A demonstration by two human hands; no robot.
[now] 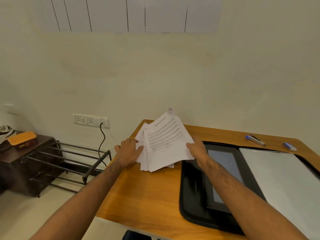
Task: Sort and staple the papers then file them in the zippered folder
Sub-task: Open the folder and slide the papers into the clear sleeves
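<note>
Wooden desk (pixel 147 193) by a cream wall. Right hand (pixel 197 149) pinches the papers (pixel 164 141) at the right edge; left hand (pixel 129 149) is spread flat on the fanned sheets at the desk's far-left corner. Light, floppy, slippery stack: best held at both edges. Zippered folder (pixel 194 187) lies open alongside; stapler (pixel 256 139) well apart.

wooden desk (pixel 147 193), metal rack (pixel 69 163), wall sockets (pixel 90 120), orange box (pixel 22 138)

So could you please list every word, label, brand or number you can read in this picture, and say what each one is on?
No text can be quoted.
Top sheet of the papers: printed heading and paragraphs, too blurred to read.
Sheets fanned beneath it: print too small to read.
Orange box on the side cabinet: a dark mark on its front, illegible.
Stapler and small blue box: no readable marking.
Zippered folder: no label visible.
</note>
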